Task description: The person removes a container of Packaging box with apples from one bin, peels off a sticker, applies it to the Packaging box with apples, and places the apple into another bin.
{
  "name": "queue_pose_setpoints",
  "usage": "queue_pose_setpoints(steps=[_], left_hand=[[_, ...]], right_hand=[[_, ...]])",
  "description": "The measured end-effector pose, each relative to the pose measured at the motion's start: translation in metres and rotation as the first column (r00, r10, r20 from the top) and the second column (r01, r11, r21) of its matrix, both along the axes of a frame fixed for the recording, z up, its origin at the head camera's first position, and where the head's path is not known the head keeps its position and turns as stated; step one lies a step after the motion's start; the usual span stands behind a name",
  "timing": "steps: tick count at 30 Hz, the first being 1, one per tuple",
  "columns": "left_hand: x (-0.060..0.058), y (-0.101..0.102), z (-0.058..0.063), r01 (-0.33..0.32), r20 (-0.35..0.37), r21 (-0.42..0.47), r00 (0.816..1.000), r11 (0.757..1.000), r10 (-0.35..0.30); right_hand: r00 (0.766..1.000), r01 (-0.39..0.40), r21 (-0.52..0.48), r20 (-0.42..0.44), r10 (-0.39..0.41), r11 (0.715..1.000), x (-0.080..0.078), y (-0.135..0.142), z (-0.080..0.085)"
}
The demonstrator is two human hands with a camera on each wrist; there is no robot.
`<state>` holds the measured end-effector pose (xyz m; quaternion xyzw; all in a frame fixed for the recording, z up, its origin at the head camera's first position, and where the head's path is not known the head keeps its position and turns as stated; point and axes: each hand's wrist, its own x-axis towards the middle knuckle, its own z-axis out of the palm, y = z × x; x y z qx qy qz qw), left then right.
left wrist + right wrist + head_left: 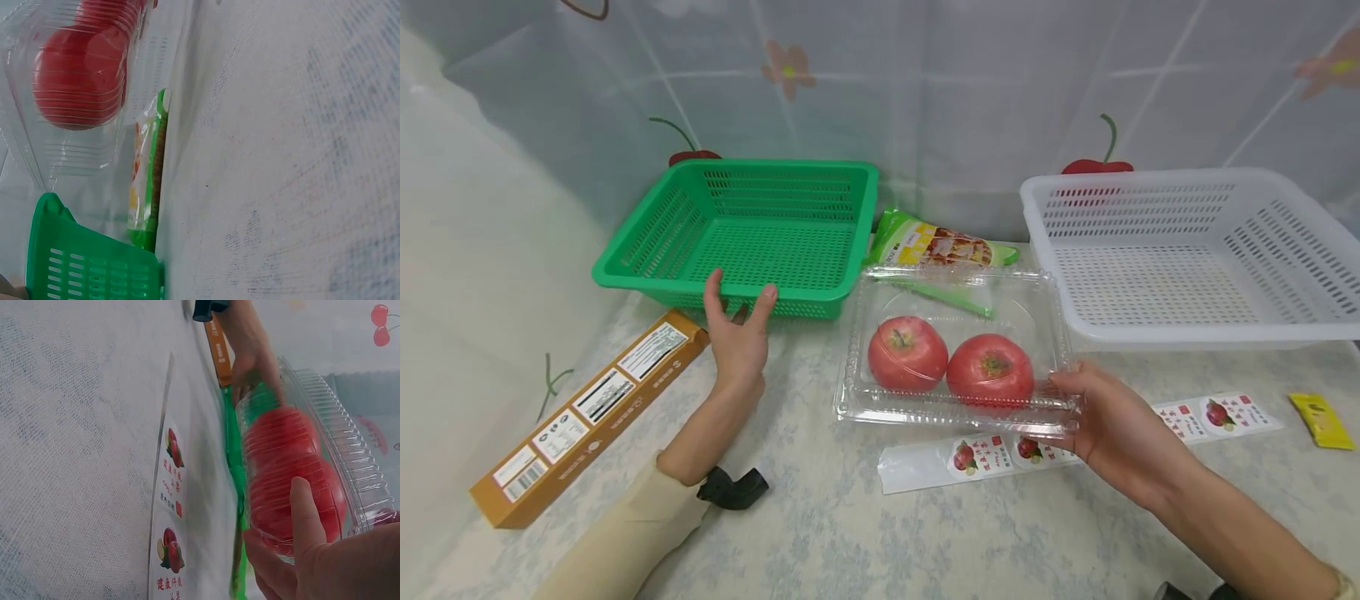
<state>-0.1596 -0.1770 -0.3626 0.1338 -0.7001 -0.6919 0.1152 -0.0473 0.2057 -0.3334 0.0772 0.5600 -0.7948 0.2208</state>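
My right hand (1108, 433) grips the right end of a clear plastic clamshell box (865, 407), which is lifted over the table and has its lid down. Inside it sit two red apples (907, 354), side by side. In the right wrist view, the thumb lies along the side of the box (340, 437) and the other fingers reach beneath. My left hand (737, 346) is at the front rim of a green basket (812, 304), thumb and fingers spread and holding nothing. The basket's inside is bare.
At the back right stands a white basket (1187, 335). A green snack bag (958, 246) lies between the baskets, partly behind the box. Below the box runs a strip of apple stickers (925, 471). A long brown carton (591, 417) lies left, a small yellow packet (1321, 421) far right.
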Motion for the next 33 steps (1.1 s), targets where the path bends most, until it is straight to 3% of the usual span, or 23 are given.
queue_pose_setpoints(steps=[4,14,25,33], left_hand=[[0.001,0.000,0.001,0.001,0.008,0.000,1.000,1.000,-0.001],[0.001,0.001,0.002,0.002,-0.003,0.010,1.000,1.000,-0.002],[0.001,0.000,0.003,0.009,0.011,0.005,1.000,1.000,-0.009],[0.001,-0.001,0.003,0.016,0.021,0.000,1.000,1.000,-0.016]], right_hand=[[1.000,-0.007,0.013,-0.008,0.007,1.000,0.002,0.000,-0.003],[0.997,0.024,0.086,0.074,-0.031,0.996,0.015,-0.001,-0.014],[0.995,0.053,-0.016,0.079,-0.052,0.998,-0.004,-0.017,-0.017],[0.999,-0.011,0.178,0.049,0.002,0.984,-0.011,-0.012,-0.013]])
